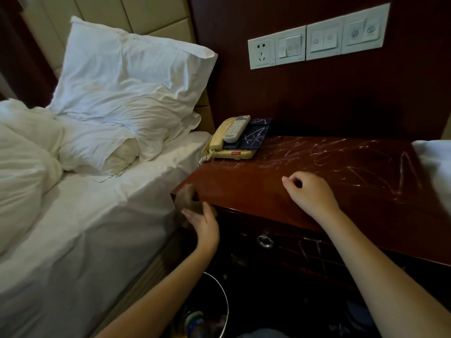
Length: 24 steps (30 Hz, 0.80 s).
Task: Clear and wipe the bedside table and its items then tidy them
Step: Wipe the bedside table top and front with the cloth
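Scratched glossy wooden table [324, 164]: left hand [203, 224] grips crumpled cloth [187, 198], right hand [311, 191] curled, empty.

We see our left hand [203, 224] against a blurred brown cloth [186, 197] at the near left corner of the dark red polished wooden bedside table [244, 176]; we cannot make out its grip. Our right hand [311, 193] rests on the top near the front edge, fingers curled, holding nothing. White scribbles [402, 167] cross the top. At the far left corner sits a cream corded telephone [217, 140], with a white remote control [236, 129] and a dark blue scribbled card [257, 136] lying on it.
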### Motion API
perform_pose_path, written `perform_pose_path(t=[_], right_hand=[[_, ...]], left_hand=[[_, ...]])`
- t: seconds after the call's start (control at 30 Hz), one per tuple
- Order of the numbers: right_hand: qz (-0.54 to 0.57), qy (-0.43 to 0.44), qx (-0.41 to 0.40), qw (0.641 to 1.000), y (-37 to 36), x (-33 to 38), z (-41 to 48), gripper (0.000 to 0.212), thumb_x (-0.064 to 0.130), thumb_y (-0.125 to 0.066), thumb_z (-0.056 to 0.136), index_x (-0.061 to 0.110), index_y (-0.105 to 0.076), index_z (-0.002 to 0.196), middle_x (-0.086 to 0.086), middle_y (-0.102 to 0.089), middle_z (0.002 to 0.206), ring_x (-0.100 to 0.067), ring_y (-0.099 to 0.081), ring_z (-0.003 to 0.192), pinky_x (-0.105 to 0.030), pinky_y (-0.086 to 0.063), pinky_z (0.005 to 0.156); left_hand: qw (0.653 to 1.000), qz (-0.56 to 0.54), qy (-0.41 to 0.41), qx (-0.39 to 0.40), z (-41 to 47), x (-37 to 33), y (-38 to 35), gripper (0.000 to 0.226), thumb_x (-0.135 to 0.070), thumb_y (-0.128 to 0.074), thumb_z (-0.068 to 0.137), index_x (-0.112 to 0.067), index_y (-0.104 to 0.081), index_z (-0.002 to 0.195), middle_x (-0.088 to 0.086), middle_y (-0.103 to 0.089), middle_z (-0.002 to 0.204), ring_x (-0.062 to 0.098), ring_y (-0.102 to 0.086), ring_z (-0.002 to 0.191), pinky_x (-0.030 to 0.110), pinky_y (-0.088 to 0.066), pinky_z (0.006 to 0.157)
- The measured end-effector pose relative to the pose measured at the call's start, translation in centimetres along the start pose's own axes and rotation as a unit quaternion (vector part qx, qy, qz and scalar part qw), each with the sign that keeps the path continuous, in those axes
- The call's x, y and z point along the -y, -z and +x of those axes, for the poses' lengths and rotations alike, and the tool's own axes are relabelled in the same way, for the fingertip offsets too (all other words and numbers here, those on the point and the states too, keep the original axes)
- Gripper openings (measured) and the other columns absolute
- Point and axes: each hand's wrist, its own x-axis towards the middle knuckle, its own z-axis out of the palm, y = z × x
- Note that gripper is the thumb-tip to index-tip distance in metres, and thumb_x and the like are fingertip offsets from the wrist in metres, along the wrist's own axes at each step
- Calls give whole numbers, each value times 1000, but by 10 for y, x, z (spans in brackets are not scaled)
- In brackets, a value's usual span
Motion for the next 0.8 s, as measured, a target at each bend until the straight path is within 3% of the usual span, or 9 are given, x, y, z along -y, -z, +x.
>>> perform_pose_path(t=[0.13,0.2,0.3,0.37,0.47,0.57,0.67,0.8], right_hand=[[-5,4,7,1000,1,1,-1,31,43,-47,95,18,-63,85,3,-62,98,-14,-56,90,-30,-44,69],[-1,4,8,1000,1,2,-2,31,43,-47,95,18,-63,86,4,-61,95,-14,-56,87,-30,-44,67],[3,3,4,1000,2,1,-2,33,44,-46,95,17,-62,84,3,-60,85,-12,-54,73,-27,-40,58],[6,4,3,1000,2,1,-3,35,44,-45,96,17,-60,81,3,-58,78,-10,-50,64,-25,-34,54],[8,5,-1,1000,2,1,-3,36,45,-45,96,17,-59,78,4,-56,74,-9,-48,61,-25,-32,53],[0,4,-4,1000,1,1,-2,36,46,-44,95,17,-59,78,4,-57,77,-10,-50,64,-25,-33,54],[-7,6,0,1000,-1,1,-1,37,48,-44,94,18,-58,78,5,-57,82,-13,-54,74,-27,-38,58],[-22,12,3,1000,-1,1,-1,38,48,-43,95,18,-58,77,4,-57,88,-13,-54,84,-30,-43,65]], left_hand=[[970,-8,155,188,-54,9,-29,84,-53,-30,95,-10,23,145,9,9,158,25,0,146,41,-7,119],[946,-51,224,227,-56,10,-38,87,-68,-25,88,-16,7,150,8,-8,157,25,-13,144,44,-15,118],[936,-162,249,192,-35,-1,-34,84,-73,-25,83,-13,-39,140,9,-47,140,29,-43,129,46,-29,112],[931,-220,252,145,-10,-12,-19,78,-72,-25,85,-14,-48,132,8,-52,134,30,-48,125,44,-34,108],[942,-239,225,72,41,-22,16,82,-77,-22,83,-17,-54,129,7,-60,124,28,-55,114,39,-44,96],[941,-238,238,47,69,-26,33,86,-79,-20,81,-15,-55,127,8,-60,123,27,-58,104,37,-46,84],[938,-215,262,68,51,-22,21,88,-82,-27,77,-17,-49,131,11,-57,129,31,-56,111,44,-45,92],[896,-241,317,195,-9,-17,-16,91,-83,-27,75,-15,-47,133,13,-53,134,32,-48,123,49,-32,108]])
